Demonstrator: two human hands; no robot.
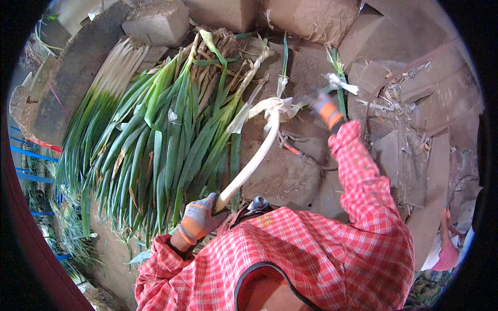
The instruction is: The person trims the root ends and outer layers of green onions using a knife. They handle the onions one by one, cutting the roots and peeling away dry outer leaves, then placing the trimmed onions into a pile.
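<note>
My left hand (198, 218), in a grey and orange work glove, grips a long white Welsh onion stalk (253, 167). The stalk curves up and away from the hand. Pale loose outer layers (274, 104) hang about its far end. My right hand (321, 102), gloved too, is motion-blurred beyond the stalk, close to a discarded white and green leaf piece (341, 83); its grip cannot be made out. Left of the stalk lies a heap of unpeeled Welsh onions (163, 140) with dry, brownish root ends. Cleaned white-stemmed onions (120, 66) lie together at its far left.
A hose-fed nozzle tool with a red part (290, 147) lies on the dirty cardboard (284, 179) under the stalk. Cardboard boxes (311, 19) stand at the back. Peeled scraps (400, 101) litter the right side, where a dark hose (375, 97) curves. Blue straps (35, 177) run at left.
</note>
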